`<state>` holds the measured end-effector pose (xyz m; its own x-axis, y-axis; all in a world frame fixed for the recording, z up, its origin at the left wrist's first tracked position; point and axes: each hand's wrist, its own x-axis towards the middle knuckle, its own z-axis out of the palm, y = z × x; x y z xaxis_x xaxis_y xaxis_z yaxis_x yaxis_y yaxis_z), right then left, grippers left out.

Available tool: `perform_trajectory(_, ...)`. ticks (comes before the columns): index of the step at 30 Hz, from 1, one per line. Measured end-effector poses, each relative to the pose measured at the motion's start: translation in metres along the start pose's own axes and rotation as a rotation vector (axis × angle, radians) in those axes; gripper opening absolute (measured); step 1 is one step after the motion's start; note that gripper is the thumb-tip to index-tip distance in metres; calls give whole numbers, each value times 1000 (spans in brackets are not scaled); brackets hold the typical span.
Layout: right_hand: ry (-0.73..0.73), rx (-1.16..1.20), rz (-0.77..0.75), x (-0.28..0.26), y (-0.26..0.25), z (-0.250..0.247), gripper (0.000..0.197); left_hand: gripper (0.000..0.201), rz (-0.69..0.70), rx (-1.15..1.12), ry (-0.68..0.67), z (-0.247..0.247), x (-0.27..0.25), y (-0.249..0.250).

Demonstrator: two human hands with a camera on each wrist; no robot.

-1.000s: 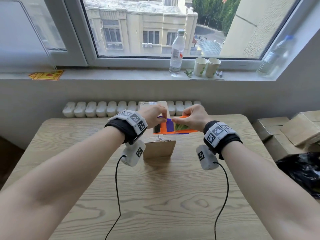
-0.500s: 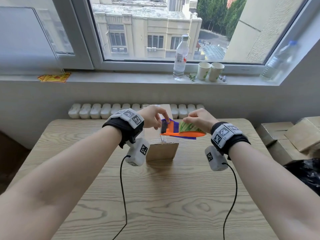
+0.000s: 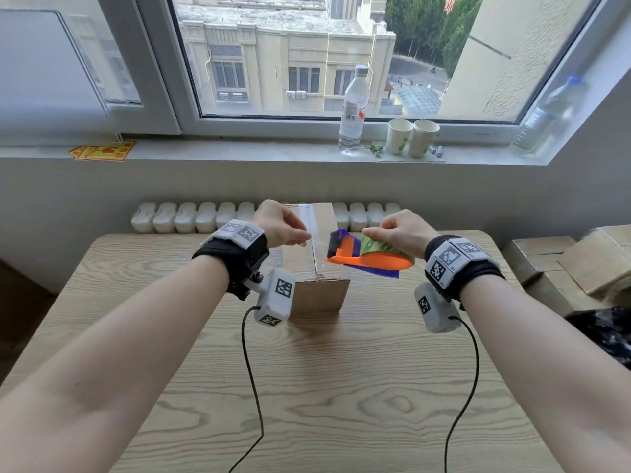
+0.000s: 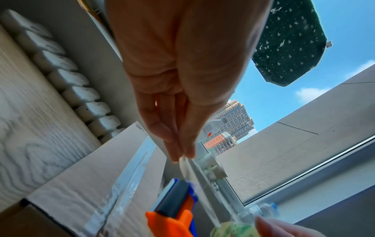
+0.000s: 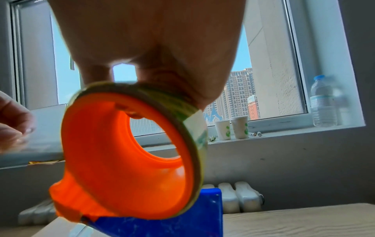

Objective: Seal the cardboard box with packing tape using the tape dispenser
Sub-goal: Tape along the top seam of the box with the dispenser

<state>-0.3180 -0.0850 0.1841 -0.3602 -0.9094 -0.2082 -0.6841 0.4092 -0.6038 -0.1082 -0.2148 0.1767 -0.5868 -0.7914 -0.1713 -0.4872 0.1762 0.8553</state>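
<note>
A brown cardboard box [image 3: 317, 288] stands at the middle of the wooden table [image 3: 324, 387], with clear tape along its top seam [image 3: 312, 227]. My left hand [image 3: 305, 241] hovers over the box top and pinches the free end of the clear tape [image 4: 183, 160] between thumb and fingertips. My right hand [image 3: 375, 233] grips the green-patterned roll on the orange and blue tape dispenser [image 3: 368, 259], held just right of the box, above the table. A short strand of tape [image 4: 198, 179] runs from my left fingers to the dispenser [image 4: 172, 213]. From the right wrist, the dispenser [image 5: 121, 160] fills the view.
On the windowsill stand a water bottle [image 3: 353, 110], two paper cups [image 3: 411, 136] and another bottle [image 3: 546, 117]; yellow papers [image 3: 102, 151] lie at its left. Stacked cardboard boxes [image 3: 563, 261] and a black bag [image 3: 607, 332] sit right of the table. A white radiator [image 3: 191, 216] runs behind it.
My hands have drawn apart: the dispenser moved right, off the box top, while my left hand stayed over the seam holding the tape end.
</note>
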Motion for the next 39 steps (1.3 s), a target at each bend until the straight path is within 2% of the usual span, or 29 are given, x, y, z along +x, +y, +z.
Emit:
perform_trajectory(5, -12, -11, 0, 0, 7, -11, 36, 16, -56, -50, 65, -5, 2, -9)
perform_trajectory(7, 11, -107, 38, 0, 15, -16, 40, 13, -70, -37, 88, -9, 2, -11)
perform_trajectory(10, 18, -114, 67, 2, 24, -20, 41, 12, -84, -7, 95, -9, 2, -14)
perform_trajectory(13, 45, -206, 136, 6, 35, -24, 54, 8, -112, 42, 105, -10, 4, -23)
perform_trajectory(16, 13, -285, 214, 7, 44, -19, 62, 10, -193, 41, 76, -9, 5, -41)
perform_trajectory(20, -59, -298, 234, 16, 52, -1, 62, 8, -339, -10, 19, 0, 3, -64)
perform_trajectory(23, -127, -361, 241, 27, 56, 13, 60, 9, -407, -63, 27, 4, 1, -76)
perform_trajectory(24, -139, -373, 241, 30, 58, 17, 60, 10, -419, -75, 31, 6, 0, -81)
perform_trajectory(28, -157, -381, 231, 38, 62, 28, 59, 41, -445, -108, 63, 11, -3, -96)
perform_trajectory(36, -156, -392, 209, 47, 72, 44, 61, 34, -465, -95, 141, 22, -4, -102)
perform_trajectory(39, -153, -402, 198, 48, 75, 49, 63, 40, -483, -83, 143, 26, -4, -105)
